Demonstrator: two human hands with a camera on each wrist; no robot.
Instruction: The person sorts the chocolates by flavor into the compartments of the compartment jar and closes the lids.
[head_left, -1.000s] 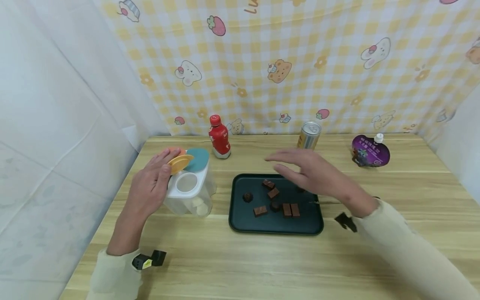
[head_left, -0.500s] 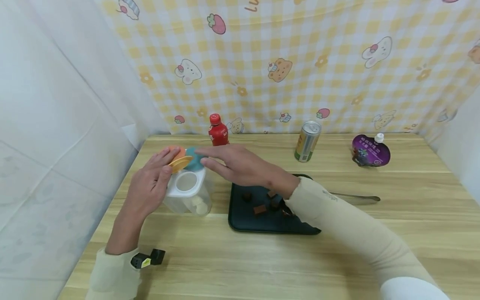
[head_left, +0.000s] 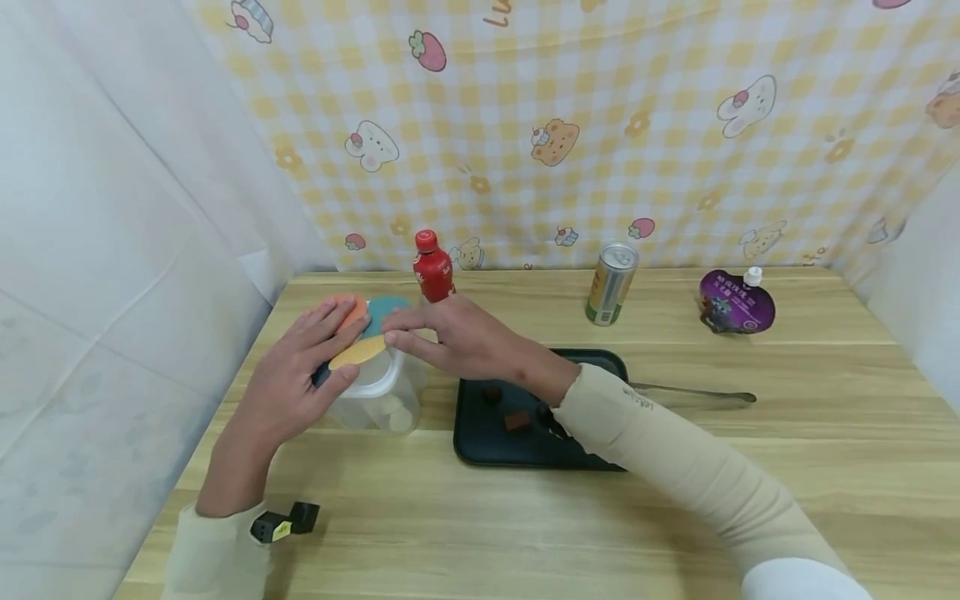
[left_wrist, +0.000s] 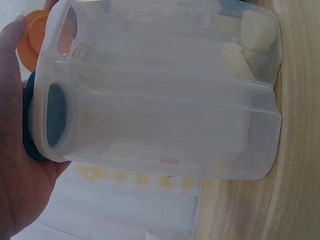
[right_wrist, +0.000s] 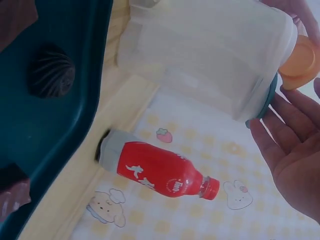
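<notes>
A clear plastic container [head_left: 378, 398] with a white top stands left of the tray; pale pieces [left_wrist: 255, 30] lie at its bottom. My left hand [head_left: 330, 346] grips its top left, fingers over the orange lid [head_left: 352, 307], thumb on the front. My right hand [head_left: 393, 332] reaches across with straight fingers, and its fingertips touch the yellow lid [head_left: 358, 352], which lies tilted over its opening. A teal lid [head_left: 386, 307] sits behind. The right wrist view shows the container [right_wrist: 210, 55] and my straight fingers [right_wrist: 290, 145] beside it.
A dark green tray [head_left: 540, 454] holds chocolate pieces [head_left: 517, 419], partly hidden by my right forearm. Metal tongs [head_left: 693, 393] lie right of it. A red bottle [head_left: 432, 267], a can [head_left: 611, 283] and a purple pouch [head_left: 737, 302] stand along the back edge.
My right hand moved left from above the tray to the container and reached the yellow lid. The lid has tipped down over its opening, and my left hand has shifted further over the top.
</notes>
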